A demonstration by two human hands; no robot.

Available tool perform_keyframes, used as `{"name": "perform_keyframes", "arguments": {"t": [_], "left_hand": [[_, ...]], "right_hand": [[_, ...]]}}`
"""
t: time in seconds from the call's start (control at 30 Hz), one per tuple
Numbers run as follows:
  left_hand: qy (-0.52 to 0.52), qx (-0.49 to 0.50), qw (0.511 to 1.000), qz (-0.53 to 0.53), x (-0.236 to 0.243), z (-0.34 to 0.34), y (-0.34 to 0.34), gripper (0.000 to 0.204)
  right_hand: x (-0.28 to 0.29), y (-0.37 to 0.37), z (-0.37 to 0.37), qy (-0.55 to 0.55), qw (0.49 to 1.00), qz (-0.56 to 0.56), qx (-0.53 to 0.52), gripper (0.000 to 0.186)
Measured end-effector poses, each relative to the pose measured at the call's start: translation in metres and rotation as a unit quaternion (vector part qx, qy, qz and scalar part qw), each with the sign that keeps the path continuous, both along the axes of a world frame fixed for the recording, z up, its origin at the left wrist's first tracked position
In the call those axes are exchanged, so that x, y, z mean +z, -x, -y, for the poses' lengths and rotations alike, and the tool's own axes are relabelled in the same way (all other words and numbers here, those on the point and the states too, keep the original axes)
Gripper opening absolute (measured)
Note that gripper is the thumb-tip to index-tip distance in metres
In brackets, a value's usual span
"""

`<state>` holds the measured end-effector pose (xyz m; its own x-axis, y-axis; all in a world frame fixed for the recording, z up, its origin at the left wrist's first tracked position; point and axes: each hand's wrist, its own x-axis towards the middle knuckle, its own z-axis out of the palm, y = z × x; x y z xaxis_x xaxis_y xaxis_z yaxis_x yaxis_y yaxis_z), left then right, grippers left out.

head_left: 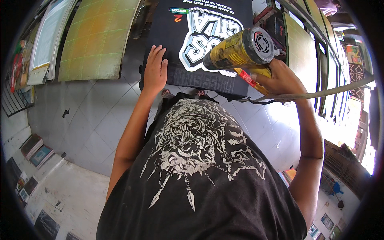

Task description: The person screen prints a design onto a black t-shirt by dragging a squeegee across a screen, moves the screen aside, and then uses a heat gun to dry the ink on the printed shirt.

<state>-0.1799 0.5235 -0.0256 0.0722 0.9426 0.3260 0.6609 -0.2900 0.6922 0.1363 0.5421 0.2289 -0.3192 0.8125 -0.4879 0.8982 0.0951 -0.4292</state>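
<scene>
My right hand [280,82] is wrapped round the handle of a yellow heat gun [236,48] with dark smudges and a round grey vented back. Its dark nozzle points left, over a black shirt [166,34] spread on a flat board in front of me. A large white and black lettered print [196,54] covers the shirt's middle, partly hidden by the gun. Flat on the shirt's left edge lies my left hand [156,68], empty, fingers stretched out. The gun's thick cord [320,95] runs off to the right past my wrist.
Yellowish printing boards [94,38] stand left of the shirt, and another pale board [300,52] is on the right. Grey floor tiles [92,120] show below. Books [37,150] lie by the left wall. A dark rack with boxes [272,24] adjoins the shirt's right side.
</scene>
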Motion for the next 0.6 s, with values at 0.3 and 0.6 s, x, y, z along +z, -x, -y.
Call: {"name": "perform_keyframes", "arguments": {"t": [0.3, 0.6], "left_hand": [[0.002, 0.014, 0.998, 0.058, 0.0, 0.0, 0.001, 0.033], [0.0, 0.014, 0.997, 0.078, -0.001, 0.0, 0.001, 0.034]], "right_hand": [[-0.015, 0.026, -0.012, -0.058, 0.991, -0.083, 0.088, 0.044], [-0.018, 0.054, -0.025, -0.085, 0.989, -0.064, 0.103, 0.041]]}}
